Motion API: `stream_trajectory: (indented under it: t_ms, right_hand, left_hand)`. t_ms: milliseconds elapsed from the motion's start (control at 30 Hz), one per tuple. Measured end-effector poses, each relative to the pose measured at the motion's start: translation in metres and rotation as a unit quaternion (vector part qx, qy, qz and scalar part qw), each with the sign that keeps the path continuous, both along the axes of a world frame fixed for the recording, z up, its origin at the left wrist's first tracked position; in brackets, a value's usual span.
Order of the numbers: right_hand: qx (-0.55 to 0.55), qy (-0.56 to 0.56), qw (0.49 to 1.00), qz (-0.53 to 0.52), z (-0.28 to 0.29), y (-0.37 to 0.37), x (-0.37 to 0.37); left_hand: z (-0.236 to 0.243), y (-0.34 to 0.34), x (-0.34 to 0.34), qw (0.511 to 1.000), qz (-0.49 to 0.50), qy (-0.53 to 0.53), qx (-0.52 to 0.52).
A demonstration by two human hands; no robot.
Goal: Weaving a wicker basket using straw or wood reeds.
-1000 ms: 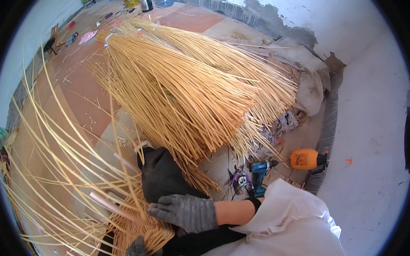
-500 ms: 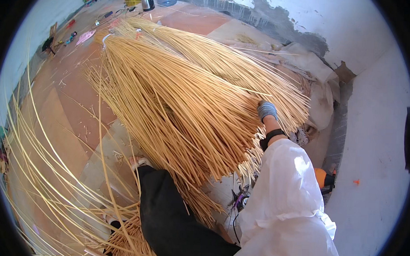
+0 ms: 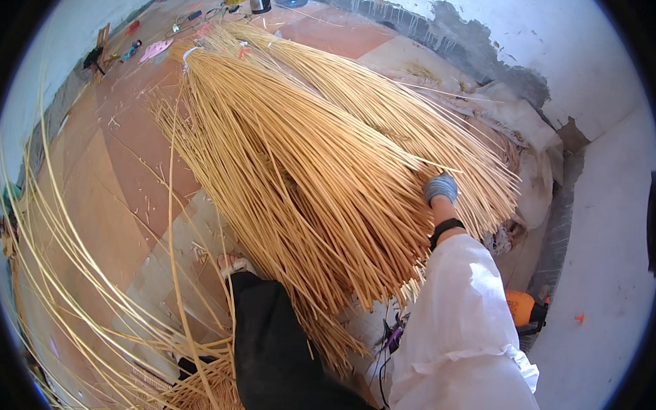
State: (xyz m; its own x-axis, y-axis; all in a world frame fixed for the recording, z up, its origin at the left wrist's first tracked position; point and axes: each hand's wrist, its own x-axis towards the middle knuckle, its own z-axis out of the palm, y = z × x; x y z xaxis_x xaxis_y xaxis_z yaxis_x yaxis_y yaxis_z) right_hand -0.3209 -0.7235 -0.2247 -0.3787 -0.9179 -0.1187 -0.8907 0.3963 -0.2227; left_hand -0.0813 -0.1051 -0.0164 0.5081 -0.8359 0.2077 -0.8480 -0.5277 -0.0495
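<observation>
Clearly, the right hand [image 3: 441,187], in a grey glove, reaches out to the bundle of canes [image 3: 300,168] and touches it near the cut ends on its right side, where it meets the second bundle [image 3: 389,106]. Its fingers look bent in among the canes, but they are partly hidden, so I cannot tell whether they pinch any; one pale cane [image 3: 439,165] sticks out just above the knuckles. The left hand is out of view, and its grip cannot be told. Both bundles lie side by side on the tiled floor [image 3: 138,166], fanned out toward the person and narrow at the far end, where a white tie [image 3: 191,50] circles the nearer one. A black band [image 3: 446,229] sits around the right wrist, above a loose white sleeve [image 3: 462,304]. Below the nearer bundle stretches a leg in black trousers [image 3: 280,348], and beside it, at the lower edge, is a piece of woven work [image 3: 217,390], with long loose canes [image 3: 73,254] arching up to the left. An orange bottle [image 3: 519,307] shows partly behind the sleeve, near the wall [image 3: 607,287]. At the far end of the room stands a kettle [image 3: 260,1].
</observation>
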Motion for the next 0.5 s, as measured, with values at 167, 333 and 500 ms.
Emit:
stream_trajectory:
  t_ms: [167,333,500]
  right_hand:
    - [0.113,0.076,0.988,0.070,0.004,0.008,0.002]
    - [0.022,0.088,0.985,0.149,-0.006,0.019,0.004]
    - [-0.040,0.047,0.979,0.195,0.040,0.062,0.024]
  left_hand:
    - [0.001,-0.003,-0.002,1.000,0.004,0.011,0.005]
    - [0.003,0.005,-0.005,1.000,0.003,0.012,-0.008]
    - [0.010,0.000,-0.006,0.998,0.020,0.064,0.015]
